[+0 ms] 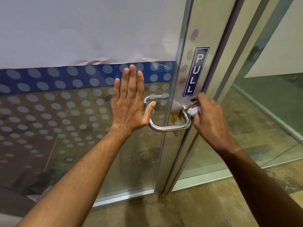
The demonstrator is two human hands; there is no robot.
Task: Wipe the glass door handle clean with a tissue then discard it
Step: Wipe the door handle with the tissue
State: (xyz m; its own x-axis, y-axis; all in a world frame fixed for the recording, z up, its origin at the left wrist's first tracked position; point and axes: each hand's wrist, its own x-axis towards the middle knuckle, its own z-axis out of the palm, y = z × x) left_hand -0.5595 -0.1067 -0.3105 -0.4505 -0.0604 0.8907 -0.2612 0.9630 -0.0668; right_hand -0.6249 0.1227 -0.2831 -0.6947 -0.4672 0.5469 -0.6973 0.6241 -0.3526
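Observation:
A curved steel door handle (168, 127) is fixed to the metal stile of a glass door (73, 112). My right hand (211, 118) is shut on a crumpled white tissue (193, 110), pressed against the handle's upper right end where it meets the stile. My left hand (129, 102) lies flat on the glass with fingers spread, just left of the handle, its thumb near the handle's bend. A yellowish-brown stain (174, 117) shows on the stile behind the handle.
A blue PULL sticker (196, 72) runs down the stile above the handle. The glass carries a blue band and frosted dots. A fixed glass panel (270, 95) stands to the right. Brown speckled floor (164, 213) lies below.

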